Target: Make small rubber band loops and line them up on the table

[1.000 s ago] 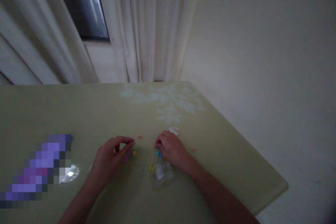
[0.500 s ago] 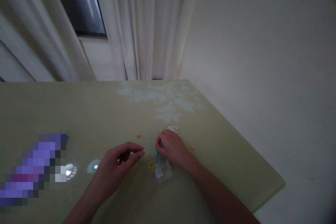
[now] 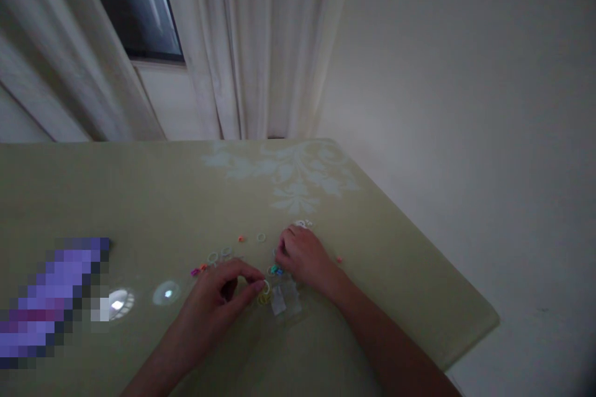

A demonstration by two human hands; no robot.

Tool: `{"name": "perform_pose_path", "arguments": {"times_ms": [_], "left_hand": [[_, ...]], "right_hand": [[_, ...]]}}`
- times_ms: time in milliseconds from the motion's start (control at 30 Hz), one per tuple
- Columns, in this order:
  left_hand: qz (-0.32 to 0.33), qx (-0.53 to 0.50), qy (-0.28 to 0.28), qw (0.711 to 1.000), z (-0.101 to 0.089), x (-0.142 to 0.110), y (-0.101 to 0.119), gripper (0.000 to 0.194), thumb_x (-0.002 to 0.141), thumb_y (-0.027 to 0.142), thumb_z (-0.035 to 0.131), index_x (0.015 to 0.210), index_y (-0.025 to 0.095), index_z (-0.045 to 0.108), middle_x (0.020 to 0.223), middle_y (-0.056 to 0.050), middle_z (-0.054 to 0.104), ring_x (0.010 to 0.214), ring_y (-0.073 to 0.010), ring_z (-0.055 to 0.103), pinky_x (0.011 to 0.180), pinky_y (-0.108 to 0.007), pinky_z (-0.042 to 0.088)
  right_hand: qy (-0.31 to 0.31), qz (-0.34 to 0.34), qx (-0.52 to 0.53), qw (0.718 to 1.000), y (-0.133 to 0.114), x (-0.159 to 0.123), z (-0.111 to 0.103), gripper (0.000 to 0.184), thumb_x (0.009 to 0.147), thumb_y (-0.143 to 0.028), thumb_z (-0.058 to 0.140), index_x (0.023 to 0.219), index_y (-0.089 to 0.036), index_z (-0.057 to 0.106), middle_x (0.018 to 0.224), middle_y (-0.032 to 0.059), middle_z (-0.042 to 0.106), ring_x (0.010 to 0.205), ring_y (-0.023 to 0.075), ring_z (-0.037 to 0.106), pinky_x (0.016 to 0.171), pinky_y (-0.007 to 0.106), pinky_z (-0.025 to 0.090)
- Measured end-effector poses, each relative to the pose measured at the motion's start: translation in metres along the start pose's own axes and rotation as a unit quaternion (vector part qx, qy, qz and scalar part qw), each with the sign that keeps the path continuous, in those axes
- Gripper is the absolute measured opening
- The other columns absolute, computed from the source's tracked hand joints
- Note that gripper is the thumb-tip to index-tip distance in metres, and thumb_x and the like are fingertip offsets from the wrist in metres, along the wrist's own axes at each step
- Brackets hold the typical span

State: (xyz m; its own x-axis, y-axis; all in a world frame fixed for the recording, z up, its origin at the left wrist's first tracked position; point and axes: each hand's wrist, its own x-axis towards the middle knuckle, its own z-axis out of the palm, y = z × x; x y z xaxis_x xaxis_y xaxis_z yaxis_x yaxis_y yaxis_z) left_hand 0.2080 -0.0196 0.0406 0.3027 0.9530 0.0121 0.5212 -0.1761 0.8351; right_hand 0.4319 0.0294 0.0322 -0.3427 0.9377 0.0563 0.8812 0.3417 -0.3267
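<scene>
Small coloured rubber bands lie scattered on a pale green table (image 3: 139,198). My left hand (image 3: 223,294) has its fingers pinched together at a yellow band (image 3: 264,298), touching it. My right hand (image 3: 302,255) rests curled on the table with its fingertips pressed down on teal and blue bands (image 3: 275,270). A small clear plastic bag (image 3: 286,301) lies just below my right hand. Pale rings (image 3: 218,255) and pink and orange bands (image 3: 198,270) lie to the left of my left hand.
An orange band (image 3: 241,238) and a pale ring (image 3: 261,237) lie farther back; a small white piece (image 3: 302,224) sits behind my right hand. A blurred purple object (image 3: 51,291) lies at the left. The table's right edge (image 3: 465,335) drops off near a wall; curtains hang behind.
My left hand has moved right and toward me, from the coloured bands at the left to the yellow band, leaving pink and pale bands uncovered. My right hand has stayed put.
</scene>
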Motion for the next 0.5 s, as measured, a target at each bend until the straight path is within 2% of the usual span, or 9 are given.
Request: {"name": "perform_pose_path", "arguments": {"times_ms": [67,167,300,400,500], "left_hand": [[0.003,-0.001,0.0,1.0,0.001,0.0,0.002,0.029,0.092,0.052,0.066,0.087,0.027,0.08,0.064,0.004,0.057,0.058,-0.0144,0.044,0.057,-0.027,0.031],[0.0,0.002,0.007,1.0,0.0,0.002,0.004,0.028,0.091,0.049,0.066,0.085,0.026,0.08,0.063,0.004,0.058,0.056,-0.014,0.042,0.056,-0.027,0.029],[0.001,0.008,0.018,1.0,0.0,0.003,0.001,0.028,0.091,0.05,0.066,0.086,0.026,0.08,0.062,0.004,0.058,0.055,-0.014,0.042,0.056,-0.027,0.029],[-0.006,0.007,0.017,1.0,0.002,0.003,-0.002,0.029,0.091,0.051,0.066,0.088,0.025,0.08,0.063,0.003,0.059,0.056,-0.0144,0.043,0.056,-0.027,0.029],[-0.017,0.004,0.018,1.0,0.004,0.003,-0.005,0.029,0.092,0.051,0.066,0.088,0.026,0.08,0.066,0.003,0.061,0.058,-0.0148,0.044,0.057,-0.027,0.03]], "right_hand": [[0.001,-0.011,0.057,0.998,0.001,-0.006,-0.011,0.006,0.094,-0.014,0.063,0.089,-0.016,0.065,0.09,0.0048,0.066,0.087,0.0181,0.057,0.08,0.03,0.041],[-0.043,-0.069,0.151,0.985,0.003,-0.019,-0.028,0.005,0.092,-0.015,0.068,0.09,-0.017,0.065,0.089,0.0009,0.063,0.084,0.0151,0.056,0.075,0.026,0.041],[-0.079,-0.115,0.164,0.976,0.006,-0.031,-0.035,0.004,0.088,-0.015,0.073,0.09,-0.017,0.069,0.089,0.0011,0.065,0.084,0.0155,0.058,0.076,0.027,0.041],[-0.09,-0.121,0.162,0.975,0.008,-0.03,-0.034,0.003,0.089,-0.016,0.076,0.089,-0.016,0.073,0.087,0.002,0.067,0.083,0.0161,0.059,0.077,0.028,0.041],[-0.06,-0.101,0.212,0.97,0.009,-0.027,-0.037,0.009,0.097,-0.023,0.073,0.091,-0.017,0.077,0.086,0.0021,0.068,0.083,0.0156,0.06,0.079,0.029,0.042]]}}
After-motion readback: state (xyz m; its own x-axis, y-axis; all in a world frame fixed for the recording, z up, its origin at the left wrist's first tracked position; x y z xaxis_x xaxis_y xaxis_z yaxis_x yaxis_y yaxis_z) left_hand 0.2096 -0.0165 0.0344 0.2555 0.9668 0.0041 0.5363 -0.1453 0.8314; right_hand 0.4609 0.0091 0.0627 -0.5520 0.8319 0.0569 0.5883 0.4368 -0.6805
